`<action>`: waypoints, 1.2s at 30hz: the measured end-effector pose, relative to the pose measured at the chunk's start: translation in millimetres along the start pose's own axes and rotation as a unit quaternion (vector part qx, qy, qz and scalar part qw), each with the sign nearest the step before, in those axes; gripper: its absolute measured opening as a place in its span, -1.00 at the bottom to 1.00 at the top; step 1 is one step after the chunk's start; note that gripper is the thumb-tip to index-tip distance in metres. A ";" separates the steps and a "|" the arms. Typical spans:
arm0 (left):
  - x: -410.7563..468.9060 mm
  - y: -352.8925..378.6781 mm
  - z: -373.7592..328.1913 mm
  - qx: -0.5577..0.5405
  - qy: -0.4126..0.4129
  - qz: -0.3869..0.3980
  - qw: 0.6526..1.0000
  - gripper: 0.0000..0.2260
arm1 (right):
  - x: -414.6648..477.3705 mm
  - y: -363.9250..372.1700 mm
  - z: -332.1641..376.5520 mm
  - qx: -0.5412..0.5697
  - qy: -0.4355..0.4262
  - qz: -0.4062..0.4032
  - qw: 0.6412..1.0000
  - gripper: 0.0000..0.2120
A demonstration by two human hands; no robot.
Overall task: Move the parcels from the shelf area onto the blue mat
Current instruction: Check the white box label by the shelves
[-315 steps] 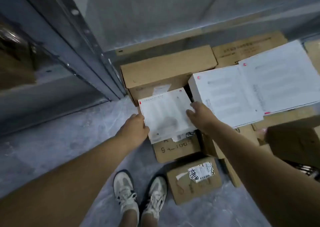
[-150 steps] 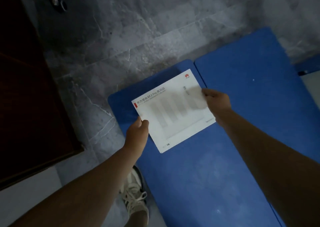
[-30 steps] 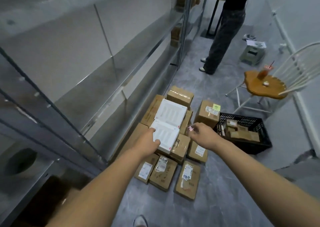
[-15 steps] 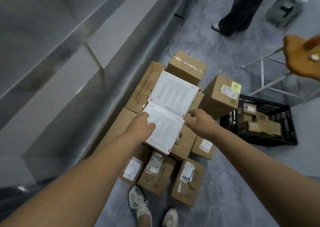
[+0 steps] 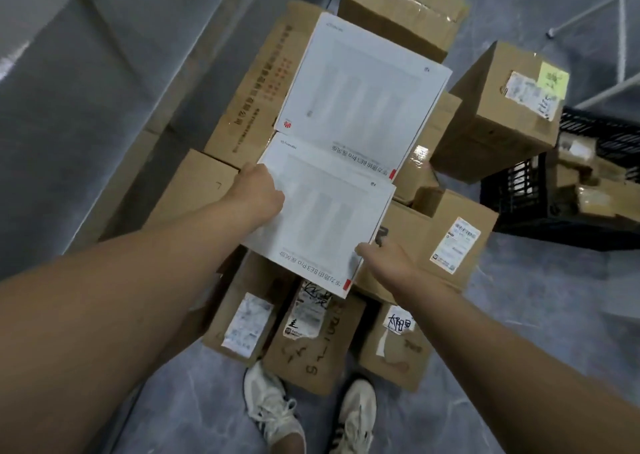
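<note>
The left hand (image 5: 259, 194) is extended forward, and its fingers are clamped on the left edge of the nearer white box (image 5: 322, 218). The right hand (image 5: 384, 263) is set against that box's right edge near the front corner, fingertips touching; whether it is closed on the box cannot be told. Both forearms are stretched out and down from the camera. The nearer white box is laid flat, printed face up, on a pile of cardboard boxes (image 5: 426, 245), which are stood on a grey floor (image 5: 536, 315) beside a metal shelf (image 5: 86, 72) at the left. A farther white box (image 5: 363, 93) is placed just behind it, edges touching. A black crate (image 5: 519, 190) is seen at the right, and two shoes (image 5: 273, 408) below. The box face is nearly square, so no long axis can be told. Its printed line runs along the near edge, inverted to the wearer, with a red tab at the near right corner.
</note>
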State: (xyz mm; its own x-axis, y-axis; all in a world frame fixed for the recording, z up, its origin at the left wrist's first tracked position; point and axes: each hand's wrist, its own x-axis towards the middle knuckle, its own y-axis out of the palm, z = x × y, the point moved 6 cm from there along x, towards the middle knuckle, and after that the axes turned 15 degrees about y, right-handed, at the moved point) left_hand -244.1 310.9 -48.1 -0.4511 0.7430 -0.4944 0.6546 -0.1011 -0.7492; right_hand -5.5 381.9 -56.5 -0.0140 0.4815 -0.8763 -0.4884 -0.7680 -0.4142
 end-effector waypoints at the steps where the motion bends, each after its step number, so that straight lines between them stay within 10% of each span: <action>1: 2.6 3.6 0.0 0.030 -0.014 -0.008 0.999 -0.64 | 6.3 4.1 -5.4 0.012 0.009 0.005 1.000 -0.76; 16: -59.6 -16.5 -17.5 -0.171 -0.089 -0.166 0.967 -0.63 | -51.8 -2.9 -20.4 0.134 0.085 0.096 0.983 -0.51; 36: -415.0 -162.5 -171.2 -0.390 -0.076 -0.322 0.859 -0.72 | -360.1 -202.7 -13.9 0.063 -0.190 0.152 0.968 -0.57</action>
State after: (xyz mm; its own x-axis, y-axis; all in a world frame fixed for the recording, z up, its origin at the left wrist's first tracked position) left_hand -59.4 132.2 354.2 -0.9077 0.3772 -0.1839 0.4197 0.8176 -0.3942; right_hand 110.7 358.2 339.5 -0.4820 0.3799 -0.7895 -0.5127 -0.8530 -0.0974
